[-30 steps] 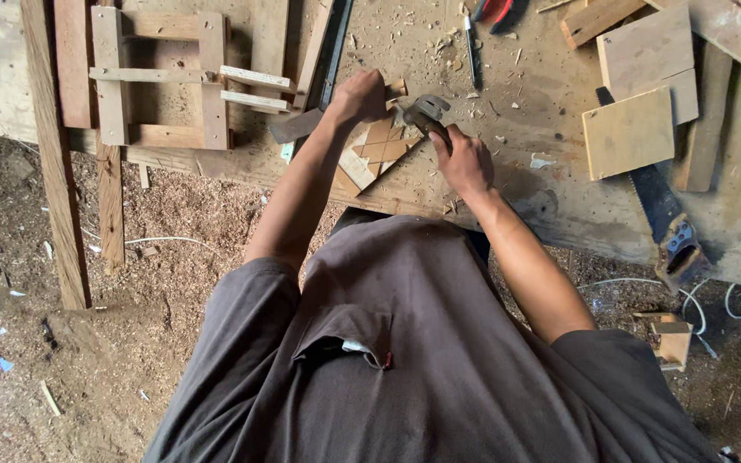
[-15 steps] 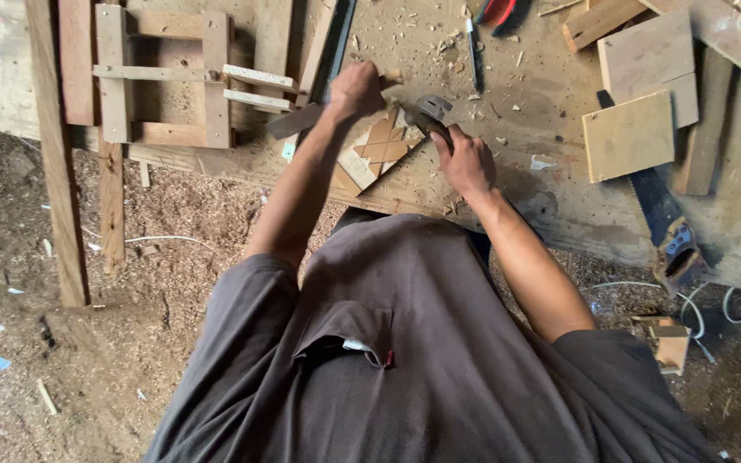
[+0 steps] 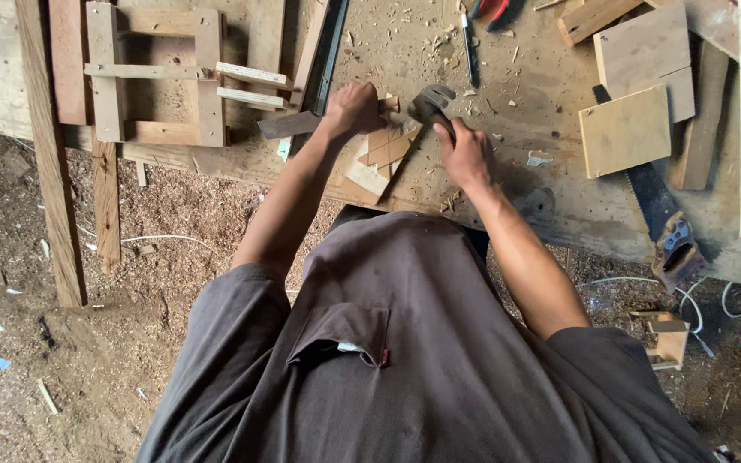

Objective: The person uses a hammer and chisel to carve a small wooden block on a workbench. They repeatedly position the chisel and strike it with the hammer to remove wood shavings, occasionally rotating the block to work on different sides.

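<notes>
Wood covers nearly everything in the head view: a sawdust-strewn workbench [image 3: 516, 51] runs across the top of the frame. At upper centre lies a small wooden piece [image 3: 381, 154] of crossed slats. The left hand [image 3: 352, 110] is closed over its upper left corner, next to a dark flat bar [image 3: 289, 125]; what the fingers pinch is hidden under the hand. The right hand [image 3: 466, 154] is clenched around the handle of a hammer [image 3: 431, 105], whose metal head sits just above the slat piece's upper right edge; whether it touches the wood is hard to make out.

No packages or signs can be made out. A square plywood offcut [image 3: 626, 130] lies at upper right, with a handsaw [image 3: 664, 225] below it, its blade partly under the boards. Red-handled pliers [image 3: 492, 10] are cut off by the top edge. A slatted wooden frame [image 3: 160, 73] fills the upper left. The person's dark shirt [image 3: 405, 360] hides the ground below centre.
</notes>
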